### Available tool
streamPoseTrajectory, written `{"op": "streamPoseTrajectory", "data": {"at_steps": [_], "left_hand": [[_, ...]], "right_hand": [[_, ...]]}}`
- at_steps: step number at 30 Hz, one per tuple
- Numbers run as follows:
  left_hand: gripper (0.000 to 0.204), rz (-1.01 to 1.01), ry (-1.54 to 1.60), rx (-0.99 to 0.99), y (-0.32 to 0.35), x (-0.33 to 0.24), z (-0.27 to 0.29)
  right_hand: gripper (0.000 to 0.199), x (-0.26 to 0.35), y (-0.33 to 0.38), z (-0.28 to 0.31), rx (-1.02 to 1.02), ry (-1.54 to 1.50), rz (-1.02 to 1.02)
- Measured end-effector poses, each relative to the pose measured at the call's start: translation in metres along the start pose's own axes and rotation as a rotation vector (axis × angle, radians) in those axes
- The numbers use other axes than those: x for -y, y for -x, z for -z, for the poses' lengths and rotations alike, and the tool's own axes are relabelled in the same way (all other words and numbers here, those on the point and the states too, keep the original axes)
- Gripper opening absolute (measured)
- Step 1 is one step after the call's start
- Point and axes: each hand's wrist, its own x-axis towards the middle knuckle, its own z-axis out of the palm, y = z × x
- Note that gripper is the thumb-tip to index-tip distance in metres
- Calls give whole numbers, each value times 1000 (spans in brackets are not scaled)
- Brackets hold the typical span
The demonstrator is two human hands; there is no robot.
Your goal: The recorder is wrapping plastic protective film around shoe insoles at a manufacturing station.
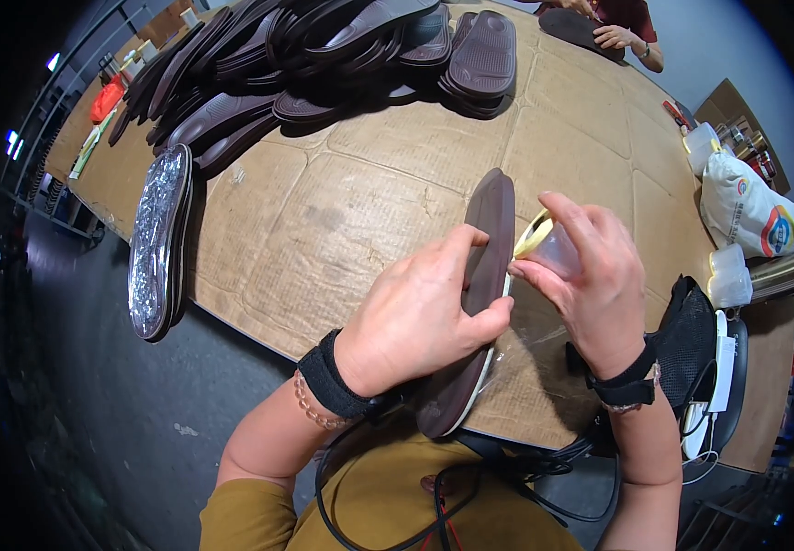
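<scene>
Dark brown shoe sole [480, 303]: held on edge over the near rim of the worktop [360, 202], long axis running away from the person, heel end low by the torso, toe end up and away. A pale strip runs along its lower right edge.

Left hand [424, 312]: fingers closed around the sole's middle from the left, thumb lying across its upper face, fingertips wrapped to the far side. Black wrist strap and bead bracelet on that forearm.

Right hand [590, 275]: fingers curled shut on a small clear plastic container [558, 250] with a yellowish rim, its mouth set against the sole's right edge. Contents cannot be made out, possibly adhesive.

Worktop surface: brown cardboard sheeting, creased in panels.

Far left: a large pile of dark soles [324, 55], overlapping and well apart from the hands. Near left edge: a stack topped by a shiny, silvery sole-shaped piece [156, 239] overhanging the worktop.

Right side: a white printed bag [750, 211], two pale lidded jars [727, 275], a black mesh item [686, 344].

Far right corner: another person's hand [613, 37] rests on a dark sole.
</scene>
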Motion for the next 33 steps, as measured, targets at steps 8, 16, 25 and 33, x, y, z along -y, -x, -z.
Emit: {"op": "streamPoseTrajectory", "data": {"at_steps": [8,16,25,33], "left_hand": [[59,112,1,150,-28,10,6],[71,202,-58,206,-40,8,5],[100,103,257,251,-43,45,-16],[119,132,393,284,-38,46,-26]], "right_hand": [[64,2,-5,3,38,-31,-1],[62,-9,-2,0,56,-87,10],[64,-27,-7,7,168,-356,76],[68,-34,-11,7,231,-439,56]]}}
